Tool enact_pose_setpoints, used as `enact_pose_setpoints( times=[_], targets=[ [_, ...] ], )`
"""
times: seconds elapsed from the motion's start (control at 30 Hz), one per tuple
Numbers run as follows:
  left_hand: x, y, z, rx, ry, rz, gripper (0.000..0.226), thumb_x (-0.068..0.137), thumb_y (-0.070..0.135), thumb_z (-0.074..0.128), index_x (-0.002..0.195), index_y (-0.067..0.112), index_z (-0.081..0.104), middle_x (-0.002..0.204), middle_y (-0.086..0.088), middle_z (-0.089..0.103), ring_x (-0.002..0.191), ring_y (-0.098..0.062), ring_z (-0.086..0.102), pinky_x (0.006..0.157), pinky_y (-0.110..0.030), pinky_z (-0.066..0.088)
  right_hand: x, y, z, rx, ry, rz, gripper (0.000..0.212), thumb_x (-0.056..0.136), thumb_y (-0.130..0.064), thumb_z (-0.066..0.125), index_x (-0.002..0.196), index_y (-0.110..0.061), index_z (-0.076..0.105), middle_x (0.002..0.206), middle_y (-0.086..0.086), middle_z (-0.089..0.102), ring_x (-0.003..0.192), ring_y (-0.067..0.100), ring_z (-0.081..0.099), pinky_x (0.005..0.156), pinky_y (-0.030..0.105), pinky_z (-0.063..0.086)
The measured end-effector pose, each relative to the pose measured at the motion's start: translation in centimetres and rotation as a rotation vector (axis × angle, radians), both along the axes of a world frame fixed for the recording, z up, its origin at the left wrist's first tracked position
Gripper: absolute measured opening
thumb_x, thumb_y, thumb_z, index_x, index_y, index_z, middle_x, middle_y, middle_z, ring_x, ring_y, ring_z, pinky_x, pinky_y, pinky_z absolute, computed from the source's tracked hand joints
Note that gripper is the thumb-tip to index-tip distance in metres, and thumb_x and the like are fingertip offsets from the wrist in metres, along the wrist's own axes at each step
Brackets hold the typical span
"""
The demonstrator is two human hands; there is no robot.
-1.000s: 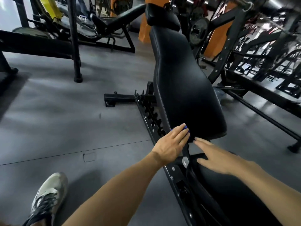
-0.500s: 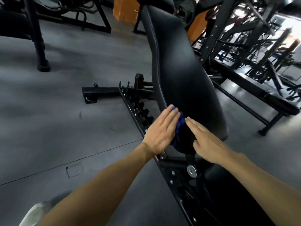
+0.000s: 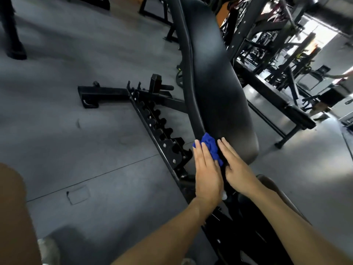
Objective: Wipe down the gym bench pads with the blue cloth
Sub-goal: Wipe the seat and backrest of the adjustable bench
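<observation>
The black inclined back pad [image 3: 215, 83] of the gym bench rises away from me at centre. A crumpled blue cloth [image 3: 211, 146] lies against the pad's lower left edge. My left hand [image 3: 207, 173] lies flat with straight fingers on the cloth's left side. My right hand [image 3: 236, 169] lies flat with straight fingers on its right side, on the pad's lower end. The cloth shows between the two hands; part of it is hidden under them. The seat pad [image 3: 248, 217] below is mostly covered by my arms.
The bench's black toothed adjustment rail [image 3: 162, 134] and floor foot [image 3: 101, 94] run along the left on grey rubber flooring. Black machine frames [image 3: 271, 96] crowd the right and back. My shoe [image 3: 47, 249] stands at lower left. Another person's arm [image 3: 342, 75] shows at far right.
The view has tilted down and closer. Both hands have come together on the pad's lower end, and more of the blue cloth shows between them than a second ago.
</observation>
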State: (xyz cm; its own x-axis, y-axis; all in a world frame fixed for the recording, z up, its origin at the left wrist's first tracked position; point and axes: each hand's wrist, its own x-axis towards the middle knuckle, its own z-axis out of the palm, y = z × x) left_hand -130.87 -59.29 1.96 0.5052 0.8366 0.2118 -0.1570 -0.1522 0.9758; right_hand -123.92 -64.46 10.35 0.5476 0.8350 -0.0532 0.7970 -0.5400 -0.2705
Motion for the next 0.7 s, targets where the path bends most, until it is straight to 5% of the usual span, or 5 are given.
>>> enact_pose_setpoints(
  times=[0.23,0.37,0.47,0.6,0.7],
  targets=[
    [1.2,3.3,2.7,-0.096,-0.003,0.064,0.061,0.111,0.024,0.026,0.163,0.013,-0.005,0.17,0.005,-0.013,0.154,-0.004,-0.015,0.126,-0.026,-0.003,0.3,2.2,2.2,-0.027,-0.055,0.112,0.08,0.096,0.009,0.041,0.159,-0.034,0.017,0.162,-0.029,0.005,0.145,-0.017,0.007,0.117,0.008,0.009],
    [0.3,1.8,1.5,-0.095,0.026,0.036,0.055,0.113,0.028,0.022,0.163,0.027,-0.001,0.168,0.021,-0.013,0.148,0.014,-0.014,0.114,-0.003,-0.005,0.1,1.7,2.5,-0.046,-0.04,0.111,0.084,0.093,0.012,0.038,0.159,-0.036,0.019,0.163,-0.031,0.005,0.144,-0.017,0.008,0.116,0.008,0.011],
    [-1.2,0.5,0.5,-0.079,0.047,-0.058,0.056,0.114,0.026,0.024,0.163,0.034,-0.002,0.166,0.026,-0.012,0.147,0.017,-0.009,0.117,-0.006,0.0,-0.6,0.9,1.9,-0.054,-0.035,0.109,0.088,0.093,0.012,0.042,0.159,-0.037,0.013,0.163,-0.031,-0.001,0.146,-0.015,0.002,0.122,0.017,0.013],
    [-3.5,-0.7,-2.5,-0.053,0.229,-0.16,0.062,0.109,0.007,0.037,0.163,0.013,0.007,0.171,-0.001,0.003,0.157,-0.013,0.004,0.124,-0.025,0.002,-1.3,0.9,1.9,-0.06,-0.024,0.091,0.088,0.095,0.01,0.044,0.159,-0.041,0.011,0.162,-0.033,-0.003,0.148,-0.005,0.017,0.121,0.031,0.03],
    [-5.1,-0.4,-3.0,-0.032,0.273,-0.073,0.05,0.109,0.031,0.041,0.158,0.025,0.029,0.161,0.01,0.029,0.145,-0.009,0.035,0.121,-0.035,0.033,-1.6,1.2,2.1,-0.082,-0.02,0.049,0.088,0.096,0.005,0.046,0.158,-0.046,0.009,0.161,-0.034,-0.002,0.096,-0.006,0.051,0.107,0.036,0.048]
  ],
)
